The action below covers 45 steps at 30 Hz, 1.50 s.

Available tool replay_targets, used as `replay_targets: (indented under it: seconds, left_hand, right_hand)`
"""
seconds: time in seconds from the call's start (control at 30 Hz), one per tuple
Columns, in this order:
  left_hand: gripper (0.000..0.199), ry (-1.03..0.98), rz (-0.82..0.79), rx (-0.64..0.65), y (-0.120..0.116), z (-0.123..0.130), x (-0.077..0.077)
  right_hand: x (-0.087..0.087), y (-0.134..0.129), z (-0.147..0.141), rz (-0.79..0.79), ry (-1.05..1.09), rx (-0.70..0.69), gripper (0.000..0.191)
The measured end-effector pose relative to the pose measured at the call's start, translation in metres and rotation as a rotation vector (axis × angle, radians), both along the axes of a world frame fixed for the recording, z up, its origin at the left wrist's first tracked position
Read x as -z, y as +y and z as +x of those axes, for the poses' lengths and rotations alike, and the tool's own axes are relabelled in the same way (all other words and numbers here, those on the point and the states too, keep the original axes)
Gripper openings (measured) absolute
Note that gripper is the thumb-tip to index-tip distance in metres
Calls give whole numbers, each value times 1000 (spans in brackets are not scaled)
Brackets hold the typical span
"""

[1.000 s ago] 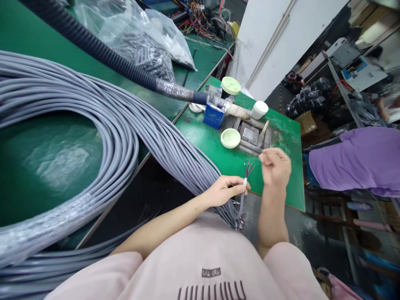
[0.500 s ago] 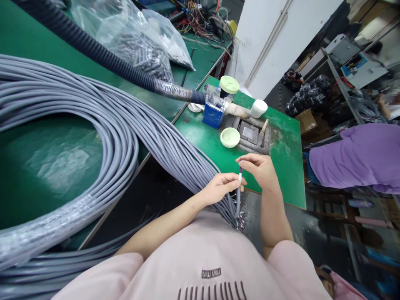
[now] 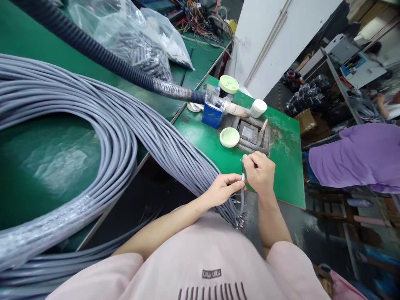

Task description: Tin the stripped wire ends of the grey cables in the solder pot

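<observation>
"Compared with half a second ago, the person's right hand (image 3: 259, 170) is sitting slightly farther right, and its fingers are curling in instead of reaching across the wire tips."

"Is it holding anything?"

"It is closing nearly into a fist right beside the thin dark and reddish wires (image 3: 243, 168); I cannot tell whether its fingertips are pinching one."

"And the left hand (image 3: 225, 186)?"

"It is gripping, thumb against fingers, a round grey-jacketed cable (image 3: 242, 195) at its short white sleeve (image 3: 243, 178). That cable end is hovering by the near edge of the green rectangular tabletop (image 3: 286, 166), with the wires sticking out of its top."

"What is lying around them?"

"A shallow, pale-green round dish (image 3: 229, 137) is sitting just beyond the hands, next to a grimy grey square fixture (image 3: 250, 132). A white plastic cup (image 3: 258, 108) is standing near the far edge, and a small blue box (image 3: 211, 116) toward the left edge. A thick bundle of long grey cables (image 3: 175, 146) is running past the near left corner."
</observation>
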<state>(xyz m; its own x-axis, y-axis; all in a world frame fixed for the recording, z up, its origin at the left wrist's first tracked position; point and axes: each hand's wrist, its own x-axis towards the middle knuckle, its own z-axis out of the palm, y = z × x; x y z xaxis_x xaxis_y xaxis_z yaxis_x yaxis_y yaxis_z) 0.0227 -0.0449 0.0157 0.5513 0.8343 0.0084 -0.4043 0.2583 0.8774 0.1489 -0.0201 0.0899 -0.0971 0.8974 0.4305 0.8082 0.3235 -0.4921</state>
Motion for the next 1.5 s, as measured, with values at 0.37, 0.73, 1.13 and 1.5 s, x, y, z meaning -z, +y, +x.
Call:
replay_targets:
  seconds: [0.37, 0.73, 1.13, 1.5]
  left_hand:
    - [32, 36, -62, -97, 0, -6, 5]
    - [33, 101, 14, -68, -6, -4, 4]
    - [30, -39, -40, 9, 4, -13, -1]
    - [31, -265, -297, -61, 20, -23, 3]
  right_hand:
    - [-6, 5, 24, -65, 160, 29, 21]
    - [-17, 12, 26, 27, 318, 170, 24]
    - [-1, 8, 16, -396, 541, -78, 11]
    - [19, -16, 28, 126, 251, -210, 24]
